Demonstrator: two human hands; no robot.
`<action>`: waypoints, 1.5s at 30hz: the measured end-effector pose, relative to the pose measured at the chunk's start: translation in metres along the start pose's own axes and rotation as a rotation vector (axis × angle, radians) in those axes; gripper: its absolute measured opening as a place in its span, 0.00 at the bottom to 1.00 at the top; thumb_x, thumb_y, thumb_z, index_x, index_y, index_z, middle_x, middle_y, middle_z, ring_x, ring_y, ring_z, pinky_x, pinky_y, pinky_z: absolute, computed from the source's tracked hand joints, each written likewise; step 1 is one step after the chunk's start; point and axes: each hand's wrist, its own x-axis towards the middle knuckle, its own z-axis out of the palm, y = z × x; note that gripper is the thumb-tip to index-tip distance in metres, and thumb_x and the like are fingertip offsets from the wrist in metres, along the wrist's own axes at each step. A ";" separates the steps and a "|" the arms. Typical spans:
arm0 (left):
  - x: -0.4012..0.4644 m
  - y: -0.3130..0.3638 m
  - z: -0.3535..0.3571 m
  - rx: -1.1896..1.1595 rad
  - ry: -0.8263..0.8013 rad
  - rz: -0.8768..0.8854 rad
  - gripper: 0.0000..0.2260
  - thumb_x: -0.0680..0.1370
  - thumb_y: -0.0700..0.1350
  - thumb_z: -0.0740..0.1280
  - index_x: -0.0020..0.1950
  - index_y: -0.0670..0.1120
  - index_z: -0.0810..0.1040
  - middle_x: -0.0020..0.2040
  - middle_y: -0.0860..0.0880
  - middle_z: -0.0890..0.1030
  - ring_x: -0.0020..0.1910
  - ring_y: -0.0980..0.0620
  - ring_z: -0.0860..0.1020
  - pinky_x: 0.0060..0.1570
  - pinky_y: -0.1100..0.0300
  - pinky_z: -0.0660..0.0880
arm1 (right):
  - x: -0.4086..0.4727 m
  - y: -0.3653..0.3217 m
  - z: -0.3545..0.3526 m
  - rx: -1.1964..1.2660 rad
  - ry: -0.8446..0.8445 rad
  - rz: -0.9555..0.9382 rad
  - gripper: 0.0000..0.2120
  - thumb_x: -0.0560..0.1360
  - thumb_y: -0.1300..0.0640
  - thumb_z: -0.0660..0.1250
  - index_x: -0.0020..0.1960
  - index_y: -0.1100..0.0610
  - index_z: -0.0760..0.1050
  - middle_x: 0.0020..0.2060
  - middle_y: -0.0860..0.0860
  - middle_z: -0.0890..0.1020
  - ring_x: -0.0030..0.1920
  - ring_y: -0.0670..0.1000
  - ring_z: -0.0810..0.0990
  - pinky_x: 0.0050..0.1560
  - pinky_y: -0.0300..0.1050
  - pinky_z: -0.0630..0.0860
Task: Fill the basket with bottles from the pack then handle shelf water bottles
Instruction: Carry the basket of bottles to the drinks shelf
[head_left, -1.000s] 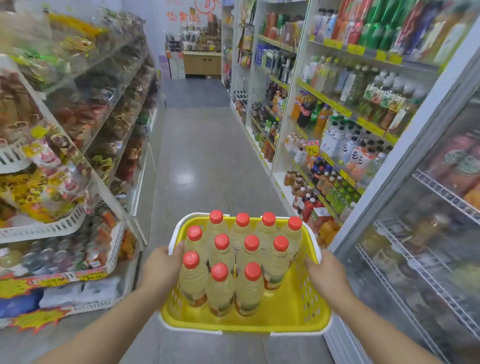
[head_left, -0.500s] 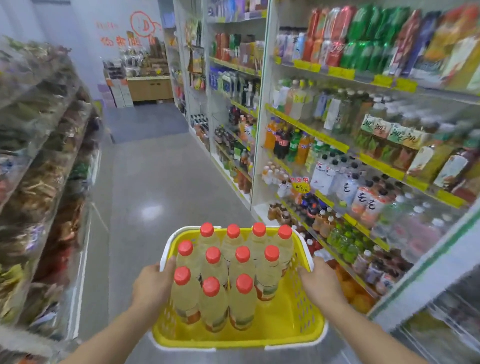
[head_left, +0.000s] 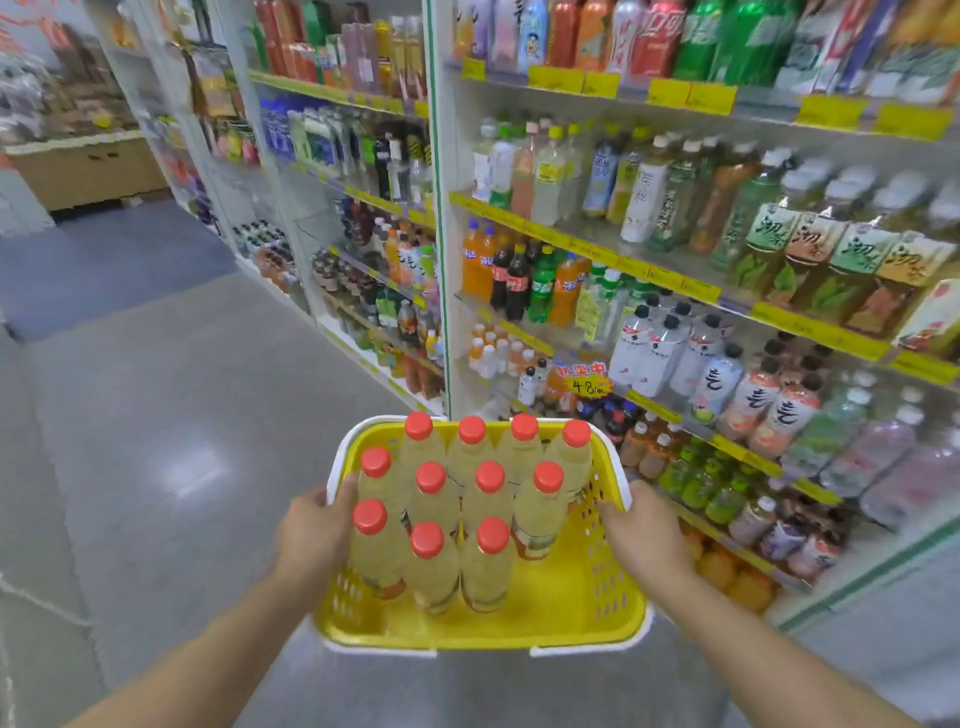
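Gripped at both side rims, the yellow basket (head_left: 582, 618) of red-capped bottles (head_left: 462, 525) is held by the left hand (head_left: 311, 540) and right hand (head_left: 644, 535), arms outstretched; drink shelves (head_left: 675, 270) stand just beyond the right hand.

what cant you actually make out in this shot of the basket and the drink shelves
- Head view: fingertips of the left hand and right hand, hidden by the yellow basket walls.
- Labels on the red-capped bottles: seen from above, mostly hidden.
- Yellow price tags: blurred, unreadable.
- Rightmost shelf bottles: cut by the frame edge.
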 end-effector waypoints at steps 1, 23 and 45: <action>0.029 0.005 0.002 0.009 -0.029 0.027 0.23 0.81 0.61 0.65 0.43 0.41 0.82 0.36 0.46 0.85 0.38 0.44 0.83 0.43 0.48 0.80 | 0.007 -0.006 0.010 0.019 0.026 0.040 0.14 0.80 0.51 0.68 0.58 0.61 0.77 0.46 0.56 0.84 0.47 0.59 0.83 0.41 0.52 0.77; 0.340 -0.073 0.363 0.296 -0.530 0.168 0.22 0.80 0.62 0.66 0.38 0.44 0.81 0.32 0.46 0.84 0.35 0.44 0.83 0.37 0.51 0.78 | 0.211 0.170 0.234 0.145 0.282 0.672 0.14 0.80 0.46 0.64 0.62 0.52 0.74 0.45 0.49 0.81 0.43 0.52 0.80 0.46 0.54 0.78; 0.536 -0.388 0.828 0.300 -0.617 0.209 0.18 0.82 0.53 0.68 0.34 0.46 0.80 0.32 0.48 0.82 0.34 0.46 0.80 0.35 0.55 0.74 | 0.480 0.553 0.561 0.104 0.413 0.787 0.06 0.78 0.55 0.67 0.50 0.58 0.74 0.42 0.58 0.81 0.44 0.63 0.81 0.44 0.56 0.78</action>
